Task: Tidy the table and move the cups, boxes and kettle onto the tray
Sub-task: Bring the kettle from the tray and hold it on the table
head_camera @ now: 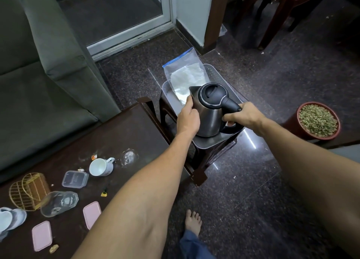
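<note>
A steel kettle [209, 110] with a black lid stands at the near end of a pale plastic tray [206, 143] on a small stool. My right hand [243, 115] grips the kettle's black handle. My left hand [188, 117] lies flat against the kettle's left side, fingers straight. On the dark table [120, 134] to the left are a white mug [101, 167], a clear lidded box [75, 179], a glass jar on its side [59, 203], two pink lidded boxes [92, 214] [41, 235] and white cups [10, 218] at the left edge.
A zip bag of white powder [186, 77] leans in the tray's far end. A gold wire holder [27, 190] and small wrappers lie on the table. A grey sofa [39, 73] is behind it. A pot of green grains [318, 120] stands on the floor right. My bare foot [192, 221] is below.
</note>
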